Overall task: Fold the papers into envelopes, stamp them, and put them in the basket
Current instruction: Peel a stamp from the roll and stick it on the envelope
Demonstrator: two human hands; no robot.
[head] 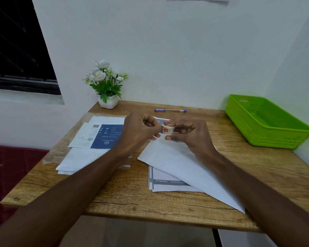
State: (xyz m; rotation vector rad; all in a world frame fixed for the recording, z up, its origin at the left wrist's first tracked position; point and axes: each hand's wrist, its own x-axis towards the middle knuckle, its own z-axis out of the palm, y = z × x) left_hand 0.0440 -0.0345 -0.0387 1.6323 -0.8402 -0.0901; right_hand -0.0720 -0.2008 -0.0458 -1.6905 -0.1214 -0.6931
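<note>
Together, left hand (137,129), right hand (189,133), stamp roll (167,130) pinched between both grips

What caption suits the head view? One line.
Both hands hold a stamp roll above a folded paper; green basket waits empty.

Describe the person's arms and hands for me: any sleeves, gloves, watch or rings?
Both forearms are bare right down to the frame's bottom edge, with no sleeves in view. The left hand and right hand wear no gloves. No watch, bracelet or ring shows on either.
</note>
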